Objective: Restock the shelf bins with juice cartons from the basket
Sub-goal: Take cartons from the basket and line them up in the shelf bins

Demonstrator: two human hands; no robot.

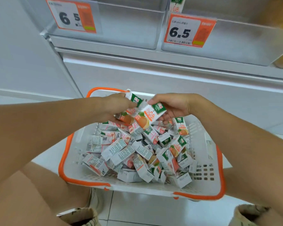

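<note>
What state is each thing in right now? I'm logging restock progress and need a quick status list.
Basket: on the floor, holding a loose heap of cartons.
Left hand: gripping cartons above the basket.
Right hand: gripping a carton, tilted.
Left bin: looks empty as far as visible.
Right bin: one carton top showing at its back edge.
Price tags: clipped to bin fronts.

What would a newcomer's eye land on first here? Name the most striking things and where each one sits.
Bottom center, a white basket with orange rim heaped with small juice cartons. Above its far edge the left hand and right hand each grip a carton. At the top, two clear shelf bins carry orange price tags reading 6.5.
</note>
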